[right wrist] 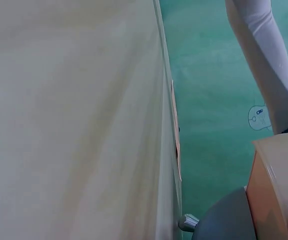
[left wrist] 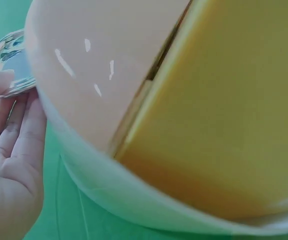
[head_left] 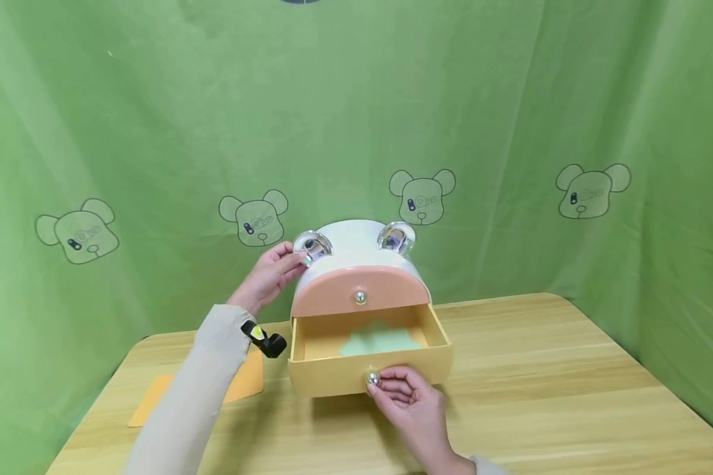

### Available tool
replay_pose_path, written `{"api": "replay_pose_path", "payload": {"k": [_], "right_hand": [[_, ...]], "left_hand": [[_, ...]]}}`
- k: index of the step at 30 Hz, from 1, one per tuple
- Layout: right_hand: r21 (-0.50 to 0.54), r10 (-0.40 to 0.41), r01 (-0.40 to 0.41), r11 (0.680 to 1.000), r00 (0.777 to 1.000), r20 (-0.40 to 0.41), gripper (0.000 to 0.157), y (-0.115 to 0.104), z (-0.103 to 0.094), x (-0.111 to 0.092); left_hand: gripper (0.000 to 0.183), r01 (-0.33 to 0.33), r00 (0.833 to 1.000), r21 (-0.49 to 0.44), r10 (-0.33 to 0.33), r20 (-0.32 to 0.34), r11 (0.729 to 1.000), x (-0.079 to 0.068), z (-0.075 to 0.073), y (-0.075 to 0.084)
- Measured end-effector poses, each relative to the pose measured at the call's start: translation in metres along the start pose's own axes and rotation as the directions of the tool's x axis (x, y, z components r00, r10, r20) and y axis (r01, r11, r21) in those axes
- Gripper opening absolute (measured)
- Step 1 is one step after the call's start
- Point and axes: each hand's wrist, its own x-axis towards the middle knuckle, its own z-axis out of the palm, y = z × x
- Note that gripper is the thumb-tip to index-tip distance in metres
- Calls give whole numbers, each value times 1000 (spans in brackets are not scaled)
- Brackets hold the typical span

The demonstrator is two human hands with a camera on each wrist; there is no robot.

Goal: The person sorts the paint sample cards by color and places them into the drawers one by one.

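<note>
A white rounded storage box with a pink upper drawer stands on the table. Its yellow lower drawer is pulled out, with a flat mint-green piece inside. My left hand pinches the shiny silver ear at the box's left; in the left wrist view the thumb lies on this ear and the fingers are behind it. My right hand pinches the round silver knob of the lower drawer. Only a fingertip of the right hand shows in the right wrist view.
On the wooden table, an orange sheet lies to the left, partly hidden by the left sleeve. A second silver ear tops the box's right side. Green curtain hangs behind and at both sides.
</note>
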Motion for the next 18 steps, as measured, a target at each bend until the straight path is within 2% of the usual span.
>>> {"api": "replay_pose_path", "payload": {"k": [6,10,15,18], "right_hand": [[33,-26,25,999,1000,10,20,9,11,12],[47,-33,33,998,999,3,21,17,14,20],[53,23,-23,998,1000,-4,20,24,19,32],[45,63,-63,997,998,10,19,20,22,38]], "left_hand": [[9,47,998,77,-51,46,996,-2,-4,10],[9,53,996,117,-61,71,992,-3,-4,14],[8,51,997,129,-59,59,990,-4,-4,13],[8,47,998,136,-53,42,990,-4,-6,11]]}}
